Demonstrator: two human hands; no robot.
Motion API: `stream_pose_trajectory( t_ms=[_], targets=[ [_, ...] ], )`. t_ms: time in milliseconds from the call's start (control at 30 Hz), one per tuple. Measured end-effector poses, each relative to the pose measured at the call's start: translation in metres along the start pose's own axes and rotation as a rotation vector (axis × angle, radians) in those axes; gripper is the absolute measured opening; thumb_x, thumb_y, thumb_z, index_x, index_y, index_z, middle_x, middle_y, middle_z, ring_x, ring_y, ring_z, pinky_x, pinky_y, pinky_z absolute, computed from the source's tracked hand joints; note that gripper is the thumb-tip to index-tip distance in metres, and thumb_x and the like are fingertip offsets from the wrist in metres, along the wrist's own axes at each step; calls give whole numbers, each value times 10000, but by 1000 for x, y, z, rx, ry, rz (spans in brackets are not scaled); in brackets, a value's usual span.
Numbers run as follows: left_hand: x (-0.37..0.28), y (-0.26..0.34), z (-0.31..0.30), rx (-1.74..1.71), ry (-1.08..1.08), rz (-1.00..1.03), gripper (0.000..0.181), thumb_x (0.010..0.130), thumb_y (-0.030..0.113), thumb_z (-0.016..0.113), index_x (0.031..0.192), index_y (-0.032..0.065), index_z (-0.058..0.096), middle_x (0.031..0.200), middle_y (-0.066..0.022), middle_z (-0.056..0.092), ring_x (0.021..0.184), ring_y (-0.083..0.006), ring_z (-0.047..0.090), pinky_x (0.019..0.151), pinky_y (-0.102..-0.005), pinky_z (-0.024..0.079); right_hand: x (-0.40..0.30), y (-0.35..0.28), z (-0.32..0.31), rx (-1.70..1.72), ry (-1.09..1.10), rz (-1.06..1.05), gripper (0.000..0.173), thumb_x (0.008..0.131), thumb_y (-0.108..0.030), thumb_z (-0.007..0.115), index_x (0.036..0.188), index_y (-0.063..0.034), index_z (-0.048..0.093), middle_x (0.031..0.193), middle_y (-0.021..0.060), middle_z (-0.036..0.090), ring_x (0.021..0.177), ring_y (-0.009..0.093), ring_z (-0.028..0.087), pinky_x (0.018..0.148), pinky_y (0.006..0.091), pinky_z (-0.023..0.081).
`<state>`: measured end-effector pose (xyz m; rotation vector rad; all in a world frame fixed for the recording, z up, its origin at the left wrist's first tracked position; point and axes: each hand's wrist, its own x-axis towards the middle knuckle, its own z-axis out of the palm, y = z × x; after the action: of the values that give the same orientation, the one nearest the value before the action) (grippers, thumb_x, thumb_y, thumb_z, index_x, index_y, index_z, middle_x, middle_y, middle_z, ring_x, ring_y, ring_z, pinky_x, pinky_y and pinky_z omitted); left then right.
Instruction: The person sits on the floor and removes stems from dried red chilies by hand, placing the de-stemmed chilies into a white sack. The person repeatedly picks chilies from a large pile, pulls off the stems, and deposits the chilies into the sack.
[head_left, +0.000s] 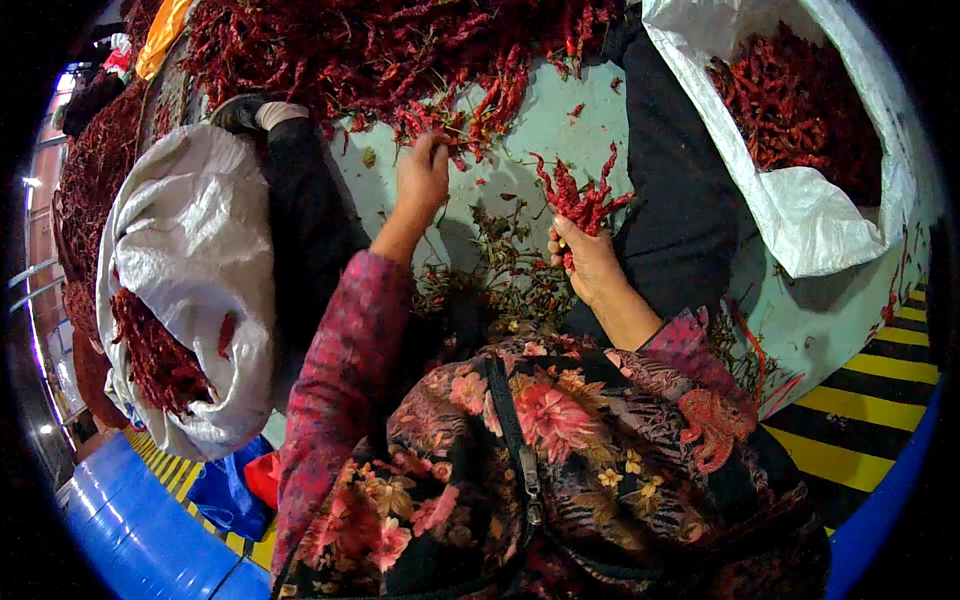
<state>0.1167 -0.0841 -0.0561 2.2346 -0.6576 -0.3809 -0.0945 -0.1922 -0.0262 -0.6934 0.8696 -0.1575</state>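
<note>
My right hand (589, 259) is closed around a bunch of dried red chili peppers (577, 196), whose tips fan out above the fingers. To its upper left, my left hand (424, 172) is at the near edge of a large heap of dried red chilies (360, 52). Its fingertips are pinched together by some loose chilies (427, 122); whether they grip one cannot be told. Between and below the hands, dry stems and leaf scraps (517, 262) lie on the pale green floor (592, 112).
A white woven sack (817, 225) holding chilies stands at the right beyond my leg. At the left, another white woven sack (202, 210) has chilies in its opening. My legs (675, 180) stretch out on both sides of the work area. Yellow and black floor stripes (855, 397) run at the lower right.
</note>
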Motion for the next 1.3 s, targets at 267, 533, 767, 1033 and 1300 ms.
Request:
stream_pose_trajectory(
  t_ms=[267, 533, 767, 1033, 1300],
  targets=[
    [22, 10, 1, 304, -328, 18, 295, 745, 284, 473, 831, 4, 511, 759, -194, 544, 740, -342, 518, 638, -387, 399, 5, 3, -5, 15, 25, 12, 107, 742, -155, 548, 781, -73, 492, 653, 7, 492, 543, 109, 471, 425, 238, 368],
    [-79, 49, -7, -450, -179, -151, 53, 767, 36, 447, 815, 26, 427, 682, -54, 504, 575, -108, 477, 505, -237, 398, 4, 7, -1, -20, -23, 51, 108, 721, -160, 565, 752, -70, 514, 647, 0, 509, 527, 103, 472, 416, 234, 366],
    [-124, 77, 8, -980, -153, -309, 72, 815, 130, 408, 846, 66, 419, 809, -83, 542, 561, -71, 454, 488, -186, 369, 4, 15, -3, -12, -1, 23, 129, 710, -162, 573, 797, -80, 524, 696, 15, 540, 540, 102, 483, 437, 239, 380],
    [-119, 62, 13, -1419, -164, -397, 79, 816, 107, 399, 892, 89, 385, 798, -92, 540, 574, -111, 458, 498, -217, 369, -2, 9, -2, 57, -188, 143, 161, 722, -216, 572, 820, -93, 532, 703, 13, 553, 578, 101, 499, 467, 238, 395],
    [-125, 71, 23, -1280, -401, -446, 97, 809, 103, 413, 889, 77, 367, 733, -57, 520, 559, -90, 444, 475, -200, 352, -1, 12, 3, 135, -339, 80, 160, 707, -191, 593, 814, -82, 542, 724, -8, 550, 665, 101, 498, 526, 251, 401]
  ],
)
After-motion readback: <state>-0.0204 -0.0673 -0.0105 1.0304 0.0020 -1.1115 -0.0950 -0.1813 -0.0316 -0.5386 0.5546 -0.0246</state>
